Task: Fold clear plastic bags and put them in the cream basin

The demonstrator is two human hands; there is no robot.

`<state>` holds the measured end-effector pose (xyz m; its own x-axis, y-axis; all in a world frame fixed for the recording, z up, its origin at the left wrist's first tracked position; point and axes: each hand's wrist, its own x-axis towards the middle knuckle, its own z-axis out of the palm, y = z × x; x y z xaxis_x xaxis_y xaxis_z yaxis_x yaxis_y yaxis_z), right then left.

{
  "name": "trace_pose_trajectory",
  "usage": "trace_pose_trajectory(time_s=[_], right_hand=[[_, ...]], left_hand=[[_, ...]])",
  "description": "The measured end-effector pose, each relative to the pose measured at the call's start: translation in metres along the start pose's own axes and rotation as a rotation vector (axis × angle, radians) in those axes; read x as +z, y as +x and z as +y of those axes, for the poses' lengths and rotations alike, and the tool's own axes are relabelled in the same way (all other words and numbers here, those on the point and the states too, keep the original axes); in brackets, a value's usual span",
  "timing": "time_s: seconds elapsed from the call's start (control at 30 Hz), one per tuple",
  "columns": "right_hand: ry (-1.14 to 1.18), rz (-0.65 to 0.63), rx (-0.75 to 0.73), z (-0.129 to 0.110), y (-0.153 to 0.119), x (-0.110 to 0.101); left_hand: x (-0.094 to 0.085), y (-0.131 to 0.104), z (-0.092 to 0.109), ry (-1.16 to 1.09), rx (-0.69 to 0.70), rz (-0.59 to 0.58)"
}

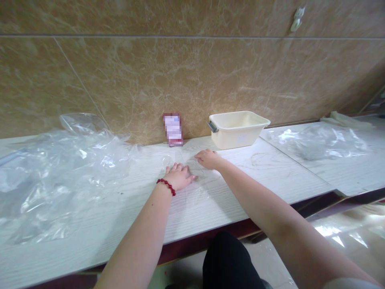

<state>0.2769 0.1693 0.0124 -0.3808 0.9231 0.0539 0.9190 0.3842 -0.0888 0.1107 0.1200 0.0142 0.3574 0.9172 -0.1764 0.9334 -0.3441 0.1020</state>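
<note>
A thin clear plastic bag (180,200) lies flat on the white wood-grain table, faint against its surface. My left hand (178,176), with a red bead bracelet at the wrist, rests palm down on it with fingers spread. Just to the right, my right hand (208,159) has its fingers bent together at the bag's upper right edge, seemingly pinching the film; the exact grip is too small to make out.
A big heap of clear plastic bags (69,172) covers the table's left side. Against the marbled wall stand a blurred red-and-white card or phone (173,129) and a cream plastic bin (237,137) with a grey handle. More clear bags (321,140) lie to the right.
</note>
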Motion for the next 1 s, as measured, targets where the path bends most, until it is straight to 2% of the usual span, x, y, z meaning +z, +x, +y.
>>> trace_pose_trajectory(time_s=[0.1, 0.23, 0.37, 0.53, 0.7, 0.8, 1.0], right_hand=[[0.008, 0.039, 0.006, 0.001, 0.004, 0.005], [0.03, 0.031, 0.005, 0.003, 0.009, 0.01], [0.038, 0.029, 0.026, 0.002, 0.01, 0.01], [0.033, 0.093, -0.027, 0.002, 0.008, 0.007], [0.047, 0.016, -0.024, 0.008, 0.007, 0.008], [0.077, 0.027, -0.023, 0.011, 0.005, 0.004], [0.136, 0.002, -0.154, 0.011, -0.005, -0.012]], left_hand=[[0.002, 0.001, -0.001, -0.002, -0.006, 0.02], [0.002, 0.001, -0.002, 0.005, 0.0, 0.059], [0.0, -0.001, 0.0, 0.003, -0.019, 0.033], [-0.004, -0.005, 0.002, 0.039, -0.032, 0.021], [-0.005, -0.006, 0.002, 0.067, -0.039, 0.015], [-0.005, -0.006, 0.002, 0.055, -0.027, 0.036], [-0.004, -0.005, 0.001, 0.026, -0.017, 0.006]])
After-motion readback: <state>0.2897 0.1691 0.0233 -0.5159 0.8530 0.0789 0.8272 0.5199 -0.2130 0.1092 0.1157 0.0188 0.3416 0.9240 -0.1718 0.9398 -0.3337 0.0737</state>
